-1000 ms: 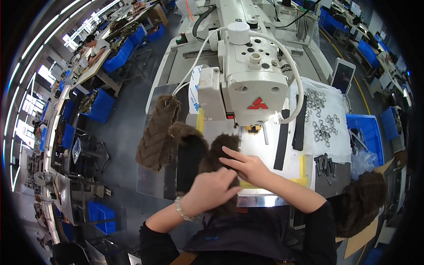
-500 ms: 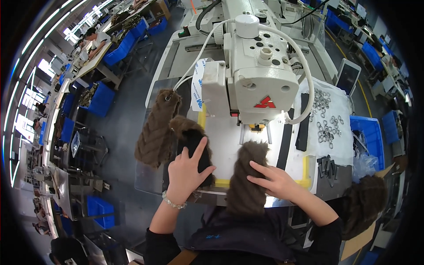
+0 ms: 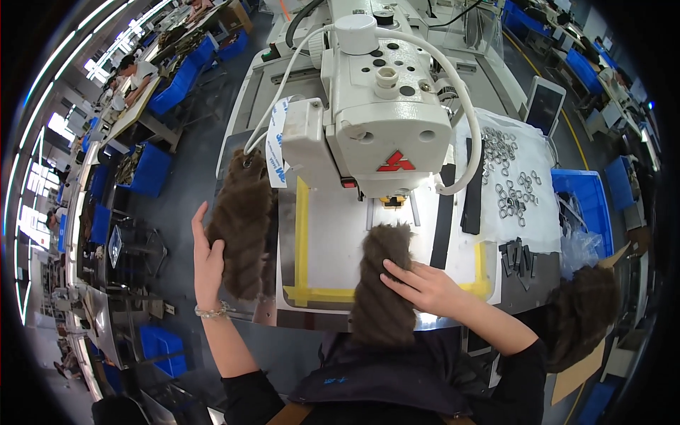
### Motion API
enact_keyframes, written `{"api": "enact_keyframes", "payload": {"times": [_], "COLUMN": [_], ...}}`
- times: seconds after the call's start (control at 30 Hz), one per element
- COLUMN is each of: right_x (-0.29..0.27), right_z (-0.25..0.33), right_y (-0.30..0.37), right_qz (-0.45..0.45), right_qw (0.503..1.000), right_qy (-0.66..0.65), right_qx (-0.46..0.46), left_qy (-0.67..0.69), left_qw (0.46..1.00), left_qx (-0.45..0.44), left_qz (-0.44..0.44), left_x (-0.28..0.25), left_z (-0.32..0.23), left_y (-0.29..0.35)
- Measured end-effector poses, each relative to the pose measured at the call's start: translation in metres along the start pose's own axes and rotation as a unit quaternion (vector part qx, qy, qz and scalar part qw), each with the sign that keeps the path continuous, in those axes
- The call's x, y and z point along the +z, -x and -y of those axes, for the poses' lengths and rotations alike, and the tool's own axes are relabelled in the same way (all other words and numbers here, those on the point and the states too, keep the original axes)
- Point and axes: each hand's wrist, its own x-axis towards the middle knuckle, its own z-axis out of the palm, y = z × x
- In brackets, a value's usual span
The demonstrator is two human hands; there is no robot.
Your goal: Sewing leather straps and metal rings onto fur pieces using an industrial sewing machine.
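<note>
One brown fur piece (image 3: 382, 312), lower centre, lies left of my right hand (image 3: 433, 289): fingers extended onto it, thumb hidden, grip unclear. My left hand (image 3: 207, 265), open, edges a second fur piece (image 3: 244, 227), left of centre.

I'm seeing a lane running over the white plate (image 3: 329, 237) between the left fur piece (image 3: 244, 227) and the right fur piece (image 3: 374, 283); the machine head (image 3: 393, 134) is overhanging its far end; metal rings (image 3: 511, 191) are cluttering the right.
</note>
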Motion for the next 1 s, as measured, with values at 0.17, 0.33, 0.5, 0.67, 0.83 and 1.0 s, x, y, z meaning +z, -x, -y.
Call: {"api": "enact_keyframes", "payload": {"times": [0.17,0.33,0.5,0.67,0.83,1.0], "right_x": [-0.005,-0.018,-0.014,-0.008,-0.009,-0.019], "right_z": [0.002,0.004,0.011,0.016,-0.002,-0.009], "right_y": [-0.001,0.005,0.011,0.002,0.016,-0.001], "right_qz": [0.017,0.064,0.048,-0.001,-0.023,0.011], "right_qw": [1.000,0.994,0.971,0.968,0.992,0.986], "right_qy": [-0.018,-0.079,-0.198,-0.223,-0.065,-0.074], "right_qx": [0.010,0.035,0.126,0.118,0.109,0.147], "left_qy": [-0.276,-0.459,-0.108,-0.037,-0.081,-0.083], "left_qw": [0.943,0.884,0.954,0.900,0.818,0.803], "left_qx": [-0.151,-0.062,0.117,0.303,0.510,0.520], "left_qz": [0.110,-0.056,0.254,0.309,0.255,0.278], "left_x": [-0.024,-0.018,0.066,0.141,0.161,0.163], "left_z": [0.042,-0.005,-0.074,-0.056,-0.051,-0.052], "left_y": [0.005,0.007,0.026,0.046,0.047,0.049]}}
